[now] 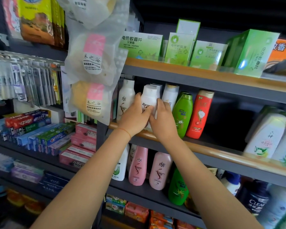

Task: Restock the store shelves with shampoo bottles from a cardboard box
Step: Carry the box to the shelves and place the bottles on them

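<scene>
A white shampoo bottle [149, 98] with a dark logo stands upright at the front of the middle shelf [213, 152]. My left hand [134, 115] grips its left side, thumb across the front. My right hand [163, 121] holds its right side with curled fingers. Just left of it stands another white bottle [126, 98]. To its right are a white and gold bottle [170, 95], a green bottle [182, 113] and a red bottle [200, 114]. The cardboard box is out of view.
Dark free space lies on the middle shelf right of the red bottle, then pale bottles [266, 136]. Pink bottles [138, 166] and a green one stand below. Green cartons [140, 45] fill the upper shelf. Hanging bags [92, 63] and toothpaste boxes [31, 128] are on the left.
</scene>
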Motion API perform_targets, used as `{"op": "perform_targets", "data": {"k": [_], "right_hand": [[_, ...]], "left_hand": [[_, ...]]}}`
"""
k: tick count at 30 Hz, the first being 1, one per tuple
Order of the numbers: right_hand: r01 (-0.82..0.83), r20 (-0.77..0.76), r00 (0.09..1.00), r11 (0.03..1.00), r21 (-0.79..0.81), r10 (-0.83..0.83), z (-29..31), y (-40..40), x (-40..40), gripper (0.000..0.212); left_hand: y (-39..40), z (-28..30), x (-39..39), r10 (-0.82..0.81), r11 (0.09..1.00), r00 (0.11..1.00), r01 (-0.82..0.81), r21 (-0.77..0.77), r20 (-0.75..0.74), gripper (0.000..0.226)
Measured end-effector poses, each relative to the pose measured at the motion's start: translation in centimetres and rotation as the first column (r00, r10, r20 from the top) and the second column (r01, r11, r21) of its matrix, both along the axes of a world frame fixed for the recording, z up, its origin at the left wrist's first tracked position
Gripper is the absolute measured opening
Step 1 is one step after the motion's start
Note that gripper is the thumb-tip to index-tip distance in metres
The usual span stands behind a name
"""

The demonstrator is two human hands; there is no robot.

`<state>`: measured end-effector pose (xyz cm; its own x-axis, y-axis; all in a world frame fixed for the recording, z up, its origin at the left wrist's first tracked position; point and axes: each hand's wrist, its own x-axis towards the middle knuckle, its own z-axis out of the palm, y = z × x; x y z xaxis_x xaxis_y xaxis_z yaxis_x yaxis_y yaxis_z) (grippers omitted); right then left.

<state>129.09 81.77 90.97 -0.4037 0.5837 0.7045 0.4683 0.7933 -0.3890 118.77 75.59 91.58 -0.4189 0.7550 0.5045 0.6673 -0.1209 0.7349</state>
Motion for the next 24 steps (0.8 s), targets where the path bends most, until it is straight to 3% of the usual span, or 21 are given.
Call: {"op": "perform_targets", "data": {"k": [3, 12, 16, 18, 20, 22, 24], "right_hand": [[-0.008, -0.033, 0.999, 1.0, 0.002, 0.008, -0.1, -0.2, 0.1, 0.049], [0.0, -0.018, 1.0, 1.0, -0.003, 0.0, -0.1, 0.1, 0.5, 0.054], [0.003, -0.059, 0.998, 1.0, 0.019, -0.001, -0.2, -0.4, 0.9, 0.054], [0.008, -0.165, 0.986, 0.995, 0.097, 0.008, -0.4, -1.3, 1.5, 0.045], [-0.016, -0.292, 0.954, 0.985, 0.169, 0.066, -0.8, -2.9, 2.3, 0.03], [-0.16, -0.363, 0.909, 0.976, 0.147, 0.204, -2.3, -5.2, 3.1, 0.017], [-0.315, -0.357, 0.878, 0.947, 0.07, 0.318, -5.6, -7.7, 3.2, 0.01]], "left_hand": [[0.1, 0.2, 0.5, 0.045, 0.999, 0.999, -0.046, -0.02, -0.024, 0.064], [1.2, -0.1, 1.3, 0.086, 0.996, 0.995, -0.086, 0.003, 0.045, 0.054], [0.6, -0.8, 1.7, 0.046, 0.998, 0.998, -0.048, 0.044, 0.051, 0.058], [-1.0, -1.6, 2.2, 0.039, 0.99, 0.999, -0.034, 0.139, -0.034, 0.059], [-3.5, -3.1, 2.4, 0.098, 0.934, 0.99, -0.058, 0.354, -0.099, 0.048], [-5.9, -6.0, 2.1, 0.184, 0.845, 0.978, -0.105, 0.524, -0.1, 0.032], [-7.7, -10.8, 1.3, 0.245, 0.827, 0.969, -0.196, 0.527, -0.024, 0.021]]}}
